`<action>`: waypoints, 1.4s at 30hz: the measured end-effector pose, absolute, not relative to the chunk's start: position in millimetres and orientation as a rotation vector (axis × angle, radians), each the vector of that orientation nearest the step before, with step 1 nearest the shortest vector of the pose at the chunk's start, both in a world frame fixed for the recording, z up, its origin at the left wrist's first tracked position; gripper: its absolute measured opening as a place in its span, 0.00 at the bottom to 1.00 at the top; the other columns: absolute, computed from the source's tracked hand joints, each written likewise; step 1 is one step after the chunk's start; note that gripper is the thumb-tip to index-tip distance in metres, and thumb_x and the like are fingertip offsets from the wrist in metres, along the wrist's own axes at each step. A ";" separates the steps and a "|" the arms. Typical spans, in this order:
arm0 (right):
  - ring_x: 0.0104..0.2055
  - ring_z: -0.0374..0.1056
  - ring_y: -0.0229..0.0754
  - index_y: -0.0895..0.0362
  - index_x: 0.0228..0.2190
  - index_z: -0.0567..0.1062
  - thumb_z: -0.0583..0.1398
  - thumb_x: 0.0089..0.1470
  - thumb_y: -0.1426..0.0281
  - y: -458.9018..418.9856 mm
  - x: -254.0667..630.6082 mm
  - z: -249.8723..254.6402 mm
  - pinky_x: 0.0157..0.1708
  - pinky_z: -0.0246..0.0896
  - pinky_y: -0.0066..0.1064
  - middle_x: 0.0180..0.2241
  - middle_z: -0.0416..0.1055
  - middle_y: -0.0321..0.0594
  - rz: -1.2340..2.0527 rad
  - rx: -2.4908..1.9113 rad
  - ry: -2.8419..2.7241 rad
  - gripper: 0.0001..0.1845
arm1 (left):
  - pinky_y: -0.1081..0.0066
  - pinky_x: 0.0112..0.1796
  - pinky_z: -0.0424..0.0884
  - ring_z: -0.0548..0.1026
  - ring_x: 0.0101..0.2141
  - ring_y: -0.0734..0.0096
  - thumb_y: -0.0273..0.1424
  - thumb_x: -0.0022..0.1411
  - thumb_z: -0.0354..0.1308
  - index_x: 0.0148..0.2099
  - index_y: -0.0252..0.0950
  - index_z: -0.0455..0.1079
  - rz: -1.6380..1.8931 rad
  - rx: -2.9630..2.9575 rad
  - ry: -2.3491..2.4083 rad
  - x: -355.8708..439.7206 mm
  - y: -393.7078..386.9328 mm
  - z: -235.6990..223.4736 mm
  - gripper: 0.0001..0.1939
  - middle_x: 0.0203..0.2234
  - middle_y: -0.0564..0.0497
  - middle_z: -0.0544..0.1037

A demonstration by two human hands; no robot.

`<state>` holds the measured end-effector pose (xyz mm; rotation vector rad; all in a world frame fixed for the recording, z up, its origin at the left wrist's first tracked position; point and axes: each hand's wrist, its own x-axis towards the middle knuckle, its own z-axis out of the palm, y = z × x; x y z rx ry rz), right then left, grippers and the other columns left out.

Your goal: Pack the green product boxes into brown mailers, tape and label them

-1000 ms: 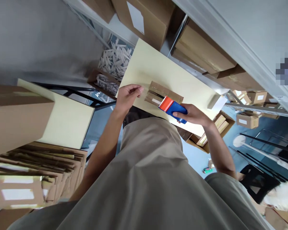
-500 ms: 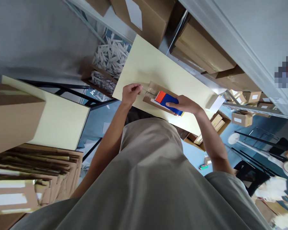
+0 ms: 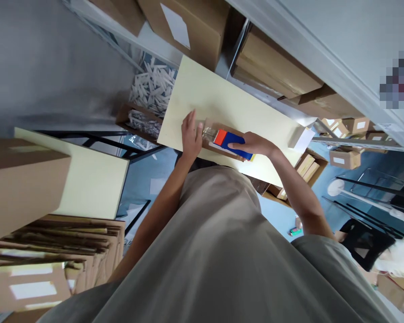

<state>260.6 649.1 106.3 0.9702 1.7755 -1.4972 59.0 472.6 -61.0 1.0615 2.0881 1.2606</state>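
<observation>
A small brown cardboard box (image 3: 215, 123) lies on the cream tabletop, shiny clear tape (image 3: 208, 133) showing at its left end. Over the box, my right hand (image 3: 253, 144) is closed round a blue tape dispenser (image 3: 234, 141) with an orange-red end, the thumb lying along its blue side. The dispenser hides part of the box. My left hand (image 3: 191, 138) is at the box's left end, fingers stretched out and holding nothing. Whether its fingertips touch the box or the tape I cannot tell.
The cream table (image 3: 256, 107) borders a shelf with large cartons (image 3: 276, 63). A white box (image 3: 301, 138) stands at its right end. Beyond the left edge are white strips (image 3: 153, 85) and a carton of clear plastic (image 3: 143, 123). Folded cardboard (image 3: 97, 251) stands lower left.
My left hand has gone from a pinch with a strip of tape to stretched fingers, and moved right to the box's end. My right hand still holds the dispenser, shifted slightly left.
</observation>
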 end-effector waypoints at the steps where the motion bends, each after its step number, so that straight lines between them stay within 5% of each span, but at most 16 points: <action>1: 0.27 0.79 0.44 0.56 0.45 0.83 0.68 0.61 0.32 648.4 261.2 107.3 0.28 0.71 0.31 0.26 0.82 0.39 -1.503 0.953 1.776 0.39 | 0.49 0.75 0.62 0.67 0.76 0.51 0.62 0.82 0.39 0.79 0.41 0.67 1.233 1.182 2.060 60.6 476.5 -58.0 0.41 0.77 0.35 0.67; 4: 0.28 0.79 0.45 0.56 0.51 0.82 0.68 0.64 0.36 645.7 262.5 107.9 0.30 0.71 0.31 0.28 0.83 0.39 -1.508 0.931 1.809 0.36 | 0.46 0.78 0.55 0.60 0.80 0.50 0.60 0.83 0.34 0.78 0.42 0.69 1.119 1.340 1.939 65.7 489.3 -58.3 0.41 0.81 0.39 0.63; 8: 0.29 0.79 0.45 0.55 0.55 0.81 0.70 0.65 0.41 643.4 260.0 104.8 0.31 0.70 0.32 0.29 0.84 0.40 -1.490 0.941 1.856 0.34 | 0.47 0.78 0.58 0.62 0.79 0.52 0.61 0.83 0.32 0.76 0.43 0.72 1.050 1.307 1.939 68.2 495.6 -68.5 0.42 0.79 0.40 0.66; 16: 0.31 0.81 0.46 0.58 0.35 0.85 0.67 0.62 0.33 676.1 334.5 143.3 0.36 0.74 0.35 0.27 0.83 0.44 -1.316 0.946 1.683 0.37 | 0.53 0.76 0.62 0.69 0.75 0.55 0.62 0.83 0.36 0.72 0.40 0.76 1.065 1.259 2.012 69.3 494.7 -70.6 0.43 0.74 0.39 0.75; 21: 0.30 0.81 0.47 0.57 0.32 0.85 0.69 0.59 0.33 695.3 405.2 164.1 0.34 0.75 0.36 0.27 0.83 0.46 -1.204 1.036 1.586 0.38 | 0.54 0.77 0.62 0.69 0.76 0.55 0.59 0.83 0.44 0.72 0.41 0.76 1.088 1.225 2.002 71.1 497.1 -74.0 0.36 0.74 0.40 0.74; 33: 0.27 0.81 0.50 0.64 0.40 0.86 0.74 0.63 0.46 660.8 376.4 104.9 0.32 0.78 0.39 0.24 0.81 0.45 -0.986 1.282 1.616 0.31 | 0.53 0.77 0.63 0.71 0.75 0.53 0.55 0.82 0.50 0.72 0.39 0.75 1.046 1.262 1.974 69.0 497.7 -76.8 0.33 0.73 0.37 0.75; 42: 0.53 0.84 0.60 0.61 0.51 0.85 0.69 0.69 0.60 608.9 351.5 67.2 0.47 0.75 0.41 0.48 0.86 0.59 -0.467 1.458 1.963 0.18 | 0.53 0.77 0.62 0.70 0.75 0.53 0.56 0.82 0.48 0.73 0.39 0.73 0.998 1.260 1.978 70.4 500.5 -71.8 0.34 0.73 0.36 0.74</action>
